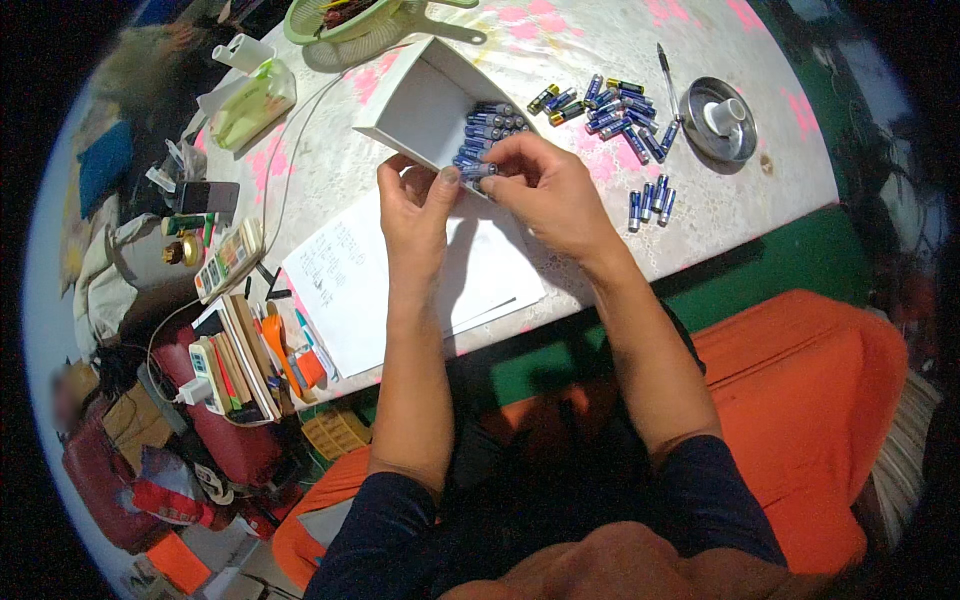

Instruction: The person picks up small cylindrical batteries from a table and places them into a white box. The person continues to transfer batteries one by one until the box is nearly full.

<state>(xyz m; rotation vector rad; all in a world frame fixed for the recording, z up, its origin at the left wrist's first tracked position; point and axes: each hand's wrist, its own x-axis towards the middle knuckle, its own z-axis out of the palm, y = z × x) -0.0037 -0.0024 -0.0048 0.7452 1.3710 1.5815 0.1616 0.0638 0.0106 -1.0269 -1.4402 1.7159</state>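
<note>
A white open box point(420, 97) is tilted above the table, with rows of blue cylindrical batteries point(491, 124) stacked along its right side. My left hand point(420, 199) grips the box's near edge, thumb on top. At the near corner of the stack, my right hand point(551, 187) pinches a blue battery point(480, 171) between thumb and fingers. Loose batteries point(619, 112) lie in a heap right of the box, a few with gold ends. Several more batteries point(651, 202) lie side by side closer to me. Handwritten paper sheets point(352, 300) are under my forearms.
A round metal dish point(697, 142) holding a white spool-like piece and a pen point(666, 79) lie at right. Behind the box stands a green strainer point(352, 45). On the left are a tissue pack point(255, 109), a power strip point(229, 259), a cable and upright books point(240, 360).
</note>
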